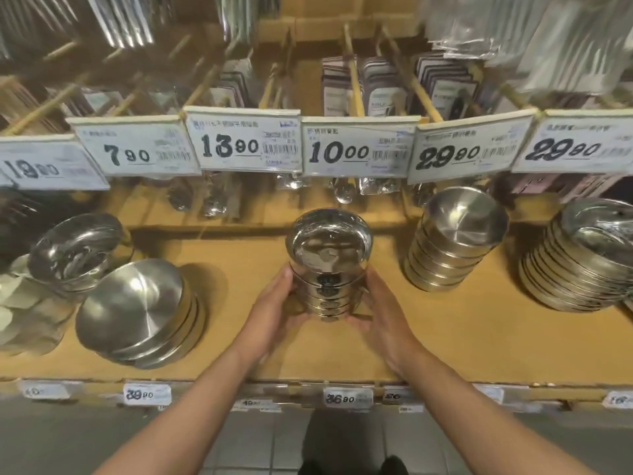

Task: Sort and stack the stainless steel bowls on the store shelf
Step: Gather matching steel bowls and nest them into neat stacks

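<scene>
Mid-shelf, a small stack of stainless steel bowls (329,265), upright on the wooden shelf (239,269), top bowl mirror-bright and open upward. Cupped on both sides: left hand (274,310) curled round the stack's left flank, right hand (380,313) curled round the right flank, fingers wrapped about the lower bowls, palms facing each other. Bare forearms reaching in from the bottom edge. To the left, a low tilted stack of wider bowls (137,313), leaning toward the camera; further left, another tilted bowl stack (77,252). To the right, well apart from the held stack, a taller stack of bowls (455,241), and past that a broad stack of shallow dishes (582,262) near the right edge. Above, a row of price tags (246,140) on the rail, reading 7.90, 13.90, 10.00, 29.90. Packaged cutlery (380,87) hanging behind.
</scene>
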Demonstrator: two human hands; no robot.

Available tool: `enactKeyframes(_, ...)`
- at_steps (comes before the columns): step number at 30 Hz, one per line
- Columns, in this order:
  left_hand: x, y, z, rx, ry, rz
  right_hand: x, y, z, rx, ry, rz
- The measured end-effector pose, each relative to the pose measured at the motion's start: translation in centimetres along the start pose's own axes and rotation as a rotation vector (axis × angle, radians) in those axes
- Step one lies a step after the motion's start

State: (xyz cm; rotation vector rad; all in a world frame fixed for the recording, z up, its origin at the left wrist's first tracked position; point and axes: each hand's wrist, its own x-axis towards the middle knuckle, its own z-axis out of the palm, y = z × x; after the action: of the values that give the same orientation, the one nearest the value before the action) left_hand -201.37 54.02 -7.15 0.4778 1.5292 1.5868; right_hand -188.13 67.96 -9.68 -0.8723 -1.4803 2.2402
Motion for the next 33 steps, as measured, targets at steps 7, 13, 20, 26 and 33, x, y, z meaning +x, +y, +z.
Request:
enactKeyframes(7,0.4,0.7,-2.2,-0.007,0.004,-0.001,1.6,-0.3,1.9,0.064,-0.034,0.028)
enactKeyframes(13,-2.5,-2.0,-1.4,-0.137,0.335,-0.107,-1.8,0.5,-1.7,0.094,0.186,0.132)
enactKeyframes(20,-6.2,-5.6,8.9,-0.101,0.346,-0.205,-6.1,-1.3,-11.4,0.07,0.415,0.098)
enactKeyframes(26,-0.3,-2.9,17.3,0.189,0.261,-0.015,-4.9,-4.7,-18.0,-0.199,0.456,-0.028)
enactKeyframes(33,5.8,-3.3,21.5,0.213,0.18,0.186,1.1,-5.9,-19.5,-0.161,0.303,-0.087)
